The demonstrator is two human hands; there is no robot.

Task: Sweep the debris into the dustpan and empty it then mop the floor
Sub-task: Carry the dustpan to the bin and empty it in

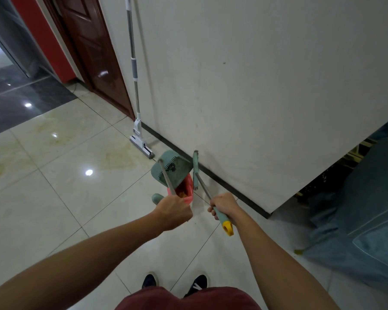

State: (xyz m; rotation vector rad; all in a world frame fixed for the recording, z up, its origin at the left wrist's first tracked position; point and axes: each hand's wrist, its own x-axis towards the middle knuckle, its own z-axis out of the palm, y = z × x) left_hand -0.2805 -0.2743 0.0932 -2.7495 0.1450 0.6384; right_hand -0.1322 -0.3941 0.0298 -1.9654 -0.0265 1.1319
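My left hand (174, 212) grips the metal handle of a teal dustpan (171, 170), which is tipped up over a small red bin (186, 192) holding yellowish debris. My right hand (224, 206) holds the teal grip of a broom handle with a yellow end cap (227, 228). The narrow teal broom head (195, 171) stands on the floor beside the bin, close to the wall's dark baseboard. A white and grey sponge mop (141, 144) leans upright against the wall further left.
The floor is glossy cream tile with yellowish stains (119, 156) to the left of the mop. A dark wooden door (94, 52) stands at the back left. A chair under a blue cover (363, 211) sits at the right. My shoes (174, 283) show below.
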